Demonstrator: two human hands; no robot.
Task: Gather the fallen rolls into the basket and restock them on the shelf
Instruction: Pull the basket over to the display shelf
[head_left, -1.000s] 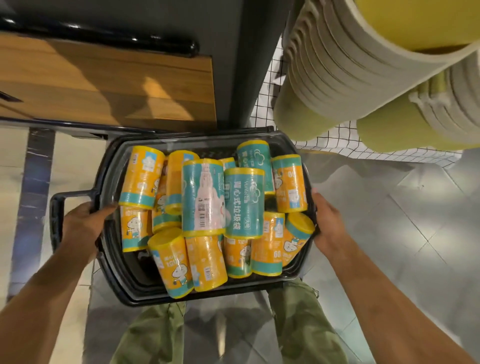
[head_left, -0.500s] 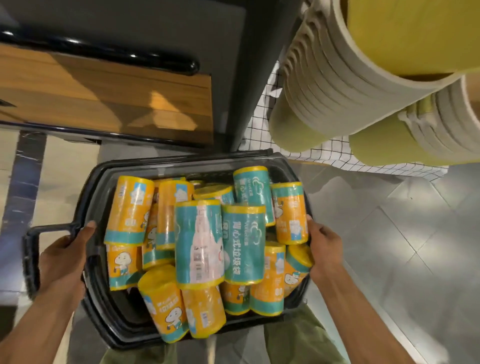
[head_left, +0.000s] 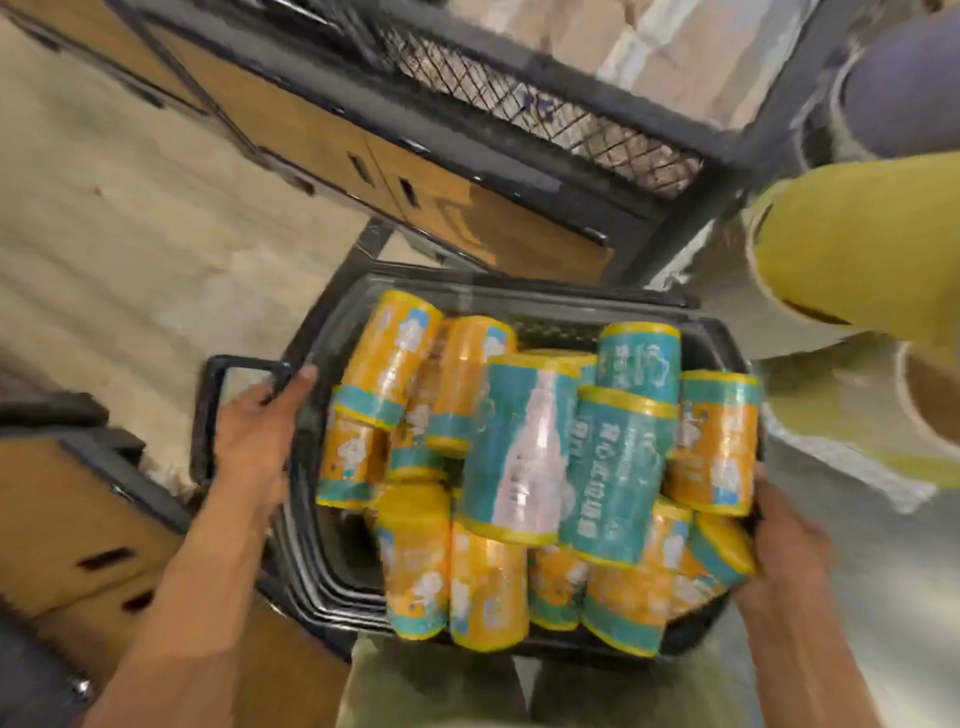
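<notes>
Wire-mesh shelf and wooden cabinets lie ahead of both hands. The left hand and right hand each grip a side rim of the basket, heaped with rolls between them. Gathering looks done; next comes restocking the shelf.

Warm indoor light, heavy motion blur throughout, wide-angle bending at the edges, glare on the shiny rolls.

Pale floor fills the upper left. Wood-fronted cabinets with dark slot handles line its far edge, and another cabinet stands at lower left. A black mesh panel rises behind them. A yellow-green rolled mat and a purple roll jut in at upper right.
</notes>
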